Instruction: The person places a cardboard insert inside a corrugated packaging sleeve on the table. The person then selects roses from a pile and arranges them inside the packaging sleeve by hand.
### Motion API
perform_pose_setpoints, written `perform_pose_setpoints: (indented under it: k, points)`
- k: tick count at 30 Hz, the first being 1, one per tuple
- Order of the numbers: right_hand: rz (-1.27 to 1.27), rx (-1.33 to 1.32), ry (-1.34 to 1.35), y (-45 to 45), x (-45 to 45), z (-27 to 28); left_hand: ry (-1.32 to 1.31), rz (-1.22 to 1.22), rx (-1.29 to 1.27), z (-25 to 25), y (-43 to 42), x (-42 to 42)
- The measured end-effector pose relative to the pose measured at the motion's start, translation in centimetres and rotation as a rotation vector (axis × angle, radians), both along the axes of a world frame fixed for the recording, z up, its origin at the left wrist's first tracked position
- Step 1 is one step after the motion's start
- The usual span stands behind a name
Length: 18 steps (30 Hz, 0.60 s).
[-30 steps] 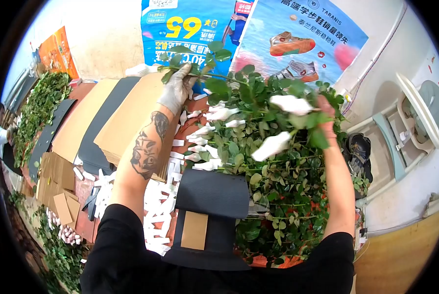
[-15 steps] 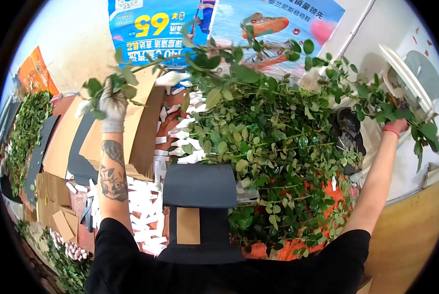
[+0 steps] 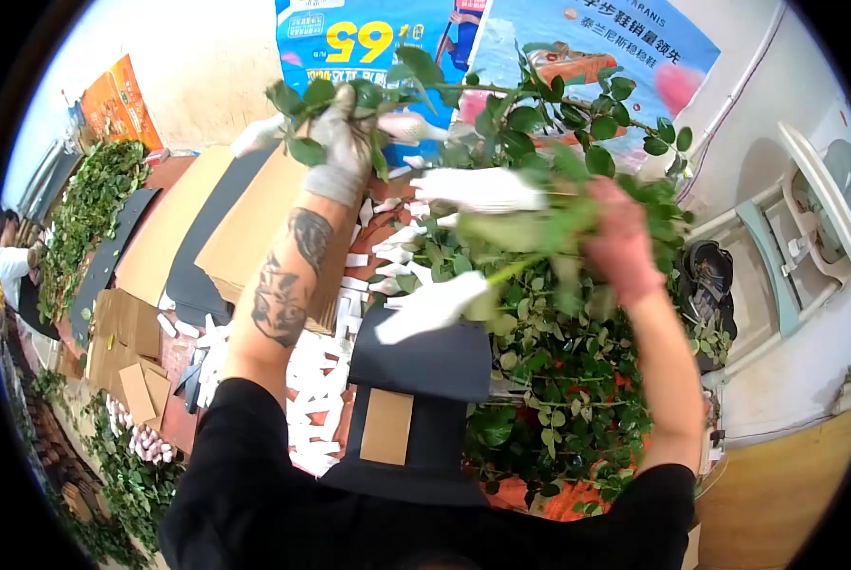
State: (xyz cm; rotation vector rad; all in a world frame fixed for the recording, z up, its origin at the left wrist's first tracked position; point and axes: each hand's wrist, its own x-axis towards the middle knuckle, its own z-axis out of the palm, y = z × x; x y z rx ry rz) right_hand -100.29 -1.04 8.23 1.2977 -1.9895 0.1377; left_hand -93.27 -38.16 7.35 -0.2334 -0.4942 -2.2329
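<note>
My left hand (image 3: 340, 142), in a pale grey glove, is closed around leafy rose stems (image 3: 558, 100) held up in front of the wall posters. White-sleeved rose heads (image 3: 259, 136) stick out on both sides of it. My right hand (image 3: 623, 242), in a reddish glove, grips more rose stems over the heap; motion blurs them. Their heads wear white sleeves (image 3: 487, 190) and point left, one of them (image 3: 430, 309) above a black corrugated board (image 3: 421, 351). Beneath lies a heap of leafy roses (image 3: 558, 380), several with white-sleeved heads at its left edge.
Loose white sleeves (image 3: 316, 385) lie left of the black board, and a small cardboard piece (image 3: 386, 427) rests before it. Stacked cardboard sheets (image 3: 255, 218) stand at left. Pink-white sleeved buds (image 3: 150, 442) sit lower left. A white plastic chair (image 3: 810, 180) and dark shoes (image 3: 709, 285) are at right.
My right hand has swung in from the far right to over the heap, with sleeved roses in it. In the picture, my left hand sits higher and further right, still holding its stems.
</note>
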Motion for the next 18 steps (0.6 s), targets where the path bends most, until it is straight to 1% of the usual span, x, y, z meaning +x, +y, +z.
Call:
perform_pose_setpoints:
  k: [1, 2, 3, 4, 6, 7, 9, 10, 12, 13, 14, 16, 17, 18]
  points:
    - [0.027, 0.015, 0.012, -2.6, 0.0, -1.5, -0.008, 0.007, -0.01, -0.5, 0.4, -0.4]
    - [-0.134, 0.095, -0.201, -5.6, 1.9, -1.2, 0.064, -0.061, 0.046, -1.0, 1.1, -0.8]
    - [-0.211, 0.14, -0.323, -7.9, 2.7, -1.4, 0.088, -0.113, 0.049, -1.5, 1.5, -0.6]
    - [-0.229, 0.105, -0.415, -9.7, 1.6, -2.4, 0.087, -0.121, 0.053, -2.0, 1.4, -0.7]
    - [-0.212, 0.048, -0.39, -11.4, 0.9, -3.3, 0.084, -0.135, 0.061, -2.2, 1.5, -0.3]
    - [-0.209, 0.047, -0.389, -11.8, 0.2, -4.0, 0.025, -0.16, 0.055, -2.3, 1.9, 0.6]
    - [-0.098, -0.096, -0.447, -12.5, -0.4, -4.5, -0.02, -0.172, 0.017, -2.2, 1.7, 1.4]
    - [-0.1, -0.097, -0.446, -12.5, -0.7, -4.7, -0.021, -0.174, 0.017, -2.1, 1.7, 1.6]
    - [-0.032, -0.173, -0.611, -12.4, -0.7, -4.4, -0.065, -0.204, 0.013, -1.4, 2.2, 2.0]
    - [-0.044, -0.214, -0.643, -12.6, -1.2, -5.3, -0.066, -0.248, 0.095, -1.4, 2.1, 1.5]
    - [-0.051, -0.218, -0.639, -12.6, -0.9, -5.3, -0.064, -0.255, 0.093, -1.1, 2.1, 1.2]
    - [-0.199, -0.085, -0.632, -12.4, 0.0, -5.2, 0.04, -0.085, 0.155, -0.7, 1.8, 0.9]
    - [-0.089, -0.037, -0.574, -11.6, 0.2, -4.9, 0.204, -0.181, 0.093, -0.3, 0.7, 1.0]
    - [-0.093, -0.04, -0.571, -11.0, 0.6, -4.8, 0.31, -0.367, 0.117, -1.1, -3.3, -0.3]
